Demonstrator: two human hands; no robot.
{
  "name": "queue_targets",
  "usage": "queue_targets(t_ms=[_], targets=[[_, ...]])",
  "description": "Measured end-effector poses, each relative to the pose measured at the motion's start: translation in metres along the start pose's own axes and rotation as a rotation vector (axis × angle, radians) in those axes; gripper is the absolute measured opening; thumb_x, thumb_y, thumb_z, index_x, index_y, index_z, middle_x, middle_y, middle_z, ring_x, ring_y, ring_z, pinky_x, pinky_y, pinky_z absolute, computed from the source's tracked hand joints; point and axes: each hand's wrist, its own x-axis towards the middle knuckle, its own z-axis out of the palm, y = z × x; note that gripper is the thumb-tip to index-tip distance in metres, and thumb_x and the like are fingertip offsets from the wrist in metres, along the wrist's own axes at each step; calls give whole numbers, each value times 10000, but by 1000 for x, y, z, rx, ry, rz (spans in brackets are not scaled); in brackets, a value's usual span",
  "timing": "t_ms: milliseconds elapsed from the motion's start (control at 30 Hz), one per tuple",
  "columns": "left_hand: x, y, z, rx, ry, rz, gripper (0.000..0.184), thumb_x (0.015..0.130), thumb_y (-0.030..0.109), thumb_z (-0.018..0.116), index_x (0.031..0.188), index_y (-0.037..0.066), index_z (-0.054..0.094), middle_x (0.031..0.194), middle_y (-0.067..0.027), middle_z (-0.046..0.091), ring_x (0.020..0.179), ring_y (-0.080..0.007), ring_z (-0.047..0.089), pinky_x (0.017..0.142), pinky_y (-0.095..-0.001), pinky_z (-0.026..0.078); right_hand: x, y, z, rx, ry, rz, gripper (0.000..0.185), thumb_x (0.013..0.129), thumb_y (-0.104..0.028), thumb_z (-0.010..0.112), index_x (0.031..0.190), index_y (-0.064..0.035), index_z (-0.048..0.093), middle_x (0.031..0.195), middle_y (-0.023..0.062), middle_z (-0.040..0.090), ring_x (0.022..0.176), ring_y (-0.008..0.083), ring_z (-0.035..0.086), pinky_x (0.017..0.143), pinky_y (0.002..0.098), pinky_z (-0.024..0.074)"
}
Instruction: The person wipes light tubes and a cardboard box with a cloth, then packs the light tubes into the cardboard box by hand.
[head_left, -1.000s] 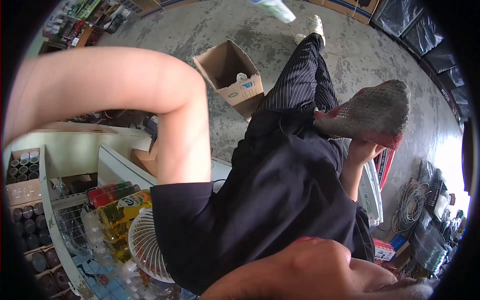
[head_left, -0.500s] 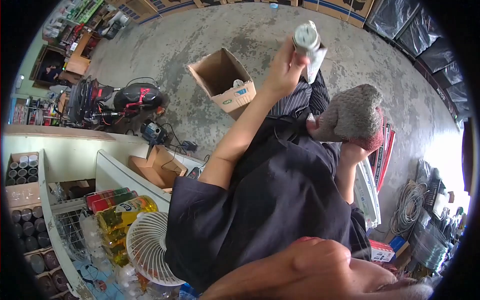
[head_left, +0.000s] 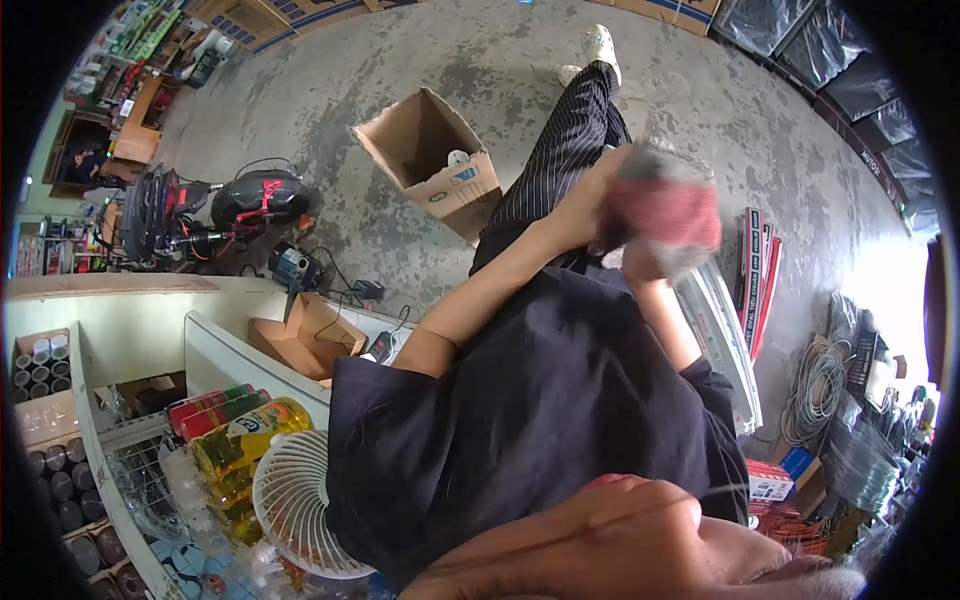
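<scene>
In front of my chest a grey and red knitted cloth [head_left: 668, 205] is bunched up and blurred by motion. My right hand [head_left: 648, 264] grips it from below, fingers partly covered by the fabric. My left hand [head_left: 592, 200] is closed against the cloth's left side. A small pale patch shows behind that hand, but the cloth hides most of whatever it grips. Below both hands are striped trousers [head_left: 548, 155] and a white patterned shoe [head_left: 599, 45].
An open cardboard box [head_left: 465, 200] with a small white item inside stands left of my legs. A motorbike [head_left: 260, 200] is farther left. Near my left elbow are a white fan [head_left: 300, 500] and yellow bottles [head_left: 250, 435]. Long red-edged boxes [head_left: 757, 280] lie at right.
My left hand, holding a pale cylindrical container out in front, has come back toward my body to the cloth. My right hand has moved left with the cloth, and the two hands now meet.
</scene>
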Motion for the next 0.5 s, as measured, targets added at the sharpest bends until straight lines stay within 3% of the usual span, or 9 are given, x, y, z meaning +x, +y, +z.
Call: queue_targets(t_ms=[33,67,100,133,167,233,367,433,500], targets=[[-1,-2,2,-2,0,-7,527,735,89,663,1221,-16,487,1252,-204,494,1163,-318,491,978,-367,387,1,0,1,218,77,103,310,887,-201,501,1118,-7,573,1021,110,618,926,261,581,862,345,429],[0,-3,4,-11,7,17,575,752,95,686,1264,-15,447,1259,-170,501,1152,-256,497,979,-342,387,3,-2,1,318,124,151,287,909,-180,469,1087,13,586,961,89,642,852,232,614,819,312,457],[4,2,5,-19,15,43,627,770,102,710,1306,-15,408,1267,-135,508,1142,-194,502,979,-317,386,15,-4,-1,163,186,14,267,913,-122,461,1106,31,564,960,100,641,840,221,624,814,282,460],[7,7,0,-21,-33,70,700,761,79,715,1346,-22,344,1256,-135,504,1145,-173,485,983,-301,374,19,-7,-4,163,182,15,267,913,-122,461,1106,31,564,960,100,641,840,221,624,814,282,460],[9,14,-1,-22,-30,66,700,761,79,715,1346,-22,344,1256,-135,504,1145,-173,485,983,-301,374,21,-9,-8,327,130,115,265,917,-117,467,1115,36,554,988,102,632,863,213,616,825,289,459],[8,25,-1,-61,30,66,467,706,85,649,1146,-8,525,1229,-202,462,1157,-356,471,972,-392,384,18,-12,-13,490,79,223,264,921,-112,472,1123,41,544,1015,104,624,886,204,607,835,295,458],[8,14,-7,-122,38,79,432,698,57,631,1112,-7,528,1181,-183,492,1132,-345,487,974,-395,387,16,-26,-21,725,200,514,279,915,-76,487,1185,-5,489,1125,111,568,1007,224,572,878,350,471],[11,18,-11,68,58,157,410,697,40,610,1097,2,527,1081,-161,537,1075,-342,518,972,-384,388,32,-47,-27,1368,346,719,282,915,-86,484,1193,-37,485,1116,97,570,1035,242,567,889,368,471],[11,23,-10,81,88,166,397,702,25,620,1088,9,531,1046,-145,555,1047,-318,536,960,-371,397,0,-26,-26,978,364,650,266,918,-105,500,1179,-56,505,1129,91,564,1077,265,551,913,380,451]])
